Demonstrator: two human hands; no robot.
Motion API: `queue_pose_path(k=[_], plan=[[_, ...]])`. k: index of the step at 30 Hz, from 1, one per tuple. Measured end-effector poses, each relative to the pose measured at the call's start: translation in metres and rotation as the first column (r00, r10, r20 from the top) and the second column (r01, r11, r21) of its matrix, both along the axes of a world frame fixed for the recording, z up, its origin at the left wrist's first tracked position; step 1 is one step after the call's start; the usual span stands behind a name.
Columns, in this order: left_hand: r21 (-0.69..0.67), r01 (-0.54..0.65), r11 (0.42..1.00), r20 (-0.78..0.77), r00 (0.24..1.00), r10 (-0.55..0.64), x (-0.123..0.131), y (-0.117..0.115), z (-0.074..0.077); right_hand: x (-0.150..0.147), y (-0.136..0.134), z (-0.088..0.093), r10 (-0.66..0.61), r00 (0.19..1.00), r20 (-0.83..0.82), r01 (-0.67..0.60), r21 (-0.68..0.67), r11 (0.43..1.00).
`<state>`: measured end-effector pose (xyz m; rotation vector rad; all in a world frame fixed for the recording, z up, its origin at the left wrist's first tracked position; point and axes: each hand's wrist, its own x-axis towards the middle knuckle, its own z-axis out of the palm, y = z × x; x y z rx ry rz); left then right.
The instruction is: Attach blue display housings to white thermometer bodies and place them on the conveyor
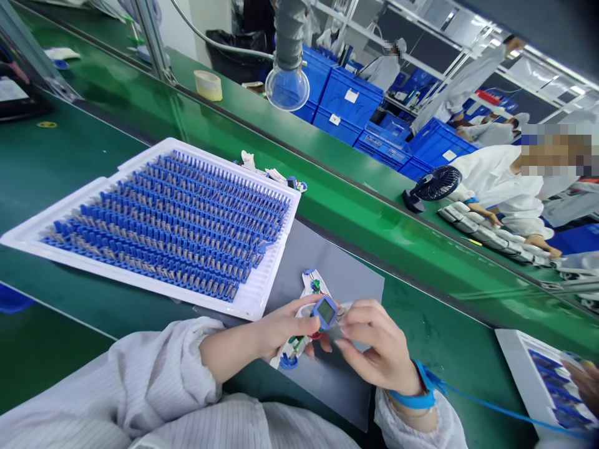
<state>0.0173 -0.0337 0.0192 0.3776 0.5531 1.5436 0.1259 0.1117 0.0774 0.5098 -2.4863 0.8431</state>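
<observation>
My left hand [285,327] is closed around a white electronic device [312,284] with blue end parts and an exposed green circuit board. A small grey display in a blue bezel [325,312] faces up near its middle, with the left thumb against the edge. At the display's right side, the thumb and fingers of my right hand [374,340] are bent together in a pinch. Whatever is between them is too small to make out. A blue wrist strap [414,393] with a cord circles my right wrist. Beneath both hands lies a grey mat [349,390].
A white tray [255,305] with rows of blue parts and springs stands left. Behind it runs a green conveyor [346,218], with loose device parts [276,174] at its near edge. An extraction nozzle [287,84] hangs above. Another tray [515,358] and a co-worker's hand [584,377] are right.
</observation>
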Motion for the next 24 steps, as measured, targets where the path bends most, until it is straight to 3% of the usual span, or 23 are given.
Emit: queue_pose_path(k=[3,7,10,15,17,20,24], plan=[[-0.017,0.039,0.999,-0.001,0.999,-0.039,0.000,0.000,0.001,0.000,-0.002,-0.007,-0.043,0.989,-0.143,0.066,0.168,0.984],[-0.019,-0.019,1.000,-0.024,1.000,0.019,0.003,0.001,-0.002,0.000,0.000,-0.011,-0.024,0.982,-0.185,0.068,0.234,0.970],[0.006,-0.128,0.992,-0.098,0.987,0.128,0.004,0.003,-0.005,0.001,0.001,-0.009,-0.015,0.988,-0.153,0.053,0.243,0.969],[0.086,-0.097,0.992,-0.280,0.953,0.117,0.003,0.003,-0.007,-0.003,-0.001,-0.010,0.019,0.999,-0.026,-0.013,0.233,0.972],[0.102,-0.113,0.988,-0.418,0.897,0.146,0.002,0.001,-0.006,-0.005,-0.001,-0.011,0.023,1.000,0.000,-0.022,0.227,0.974],[0.129,-0.156,0.979,-0.642,0.740,0.203,0.001,-0.001,-0.002,-0.005,-0.001,-0.012,0.031,0.999,0.023,-0.035,0.221,0.975],[0.144,-0.176,0.974,-0.790,0.571,0.220,0.001,-0.003,0.002,-0.003,0.000,-0.016,0.024,1.000,-0.002,-0.023,0.232,0.972]])
